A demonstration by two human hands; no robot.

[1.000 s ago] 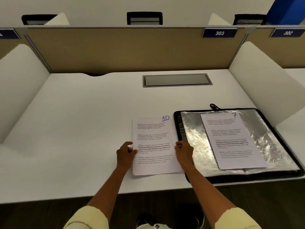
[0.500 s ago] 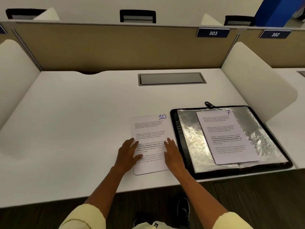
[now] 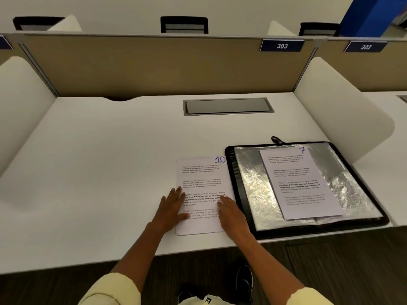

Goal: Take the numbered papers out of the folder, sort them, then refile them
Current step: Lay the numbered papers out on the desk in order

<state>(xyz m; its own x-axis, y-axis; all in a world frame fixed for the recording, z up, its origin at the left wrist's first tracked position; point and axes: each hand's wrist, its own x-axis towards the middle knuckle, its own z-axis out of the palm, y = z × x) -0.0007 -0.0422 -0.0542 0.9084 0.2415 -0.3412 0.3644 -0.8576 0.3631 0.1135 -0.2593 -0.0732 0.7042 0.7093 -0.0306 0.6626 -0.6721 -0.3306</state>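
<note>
White desk (image 3: 92,164), placards 303 (image 3: 282,45), 302 (image 3: 365,47)

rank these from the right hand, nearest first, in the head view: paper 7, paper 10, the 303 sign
1. Paper 10, under the right hand.
2. Paper 7, to its right on the folder.
3. 303 sign, far back on the divider.

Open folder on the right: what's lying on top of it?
One sheet marked 7 lies face up on the open folder, on its shiny plastic sleeve. Whether more papers sit under that sheet or inside the sleeve is hidden.

Flat hands (image 3: 172,208) on paper 10 (image 3: 201,188)
</note>
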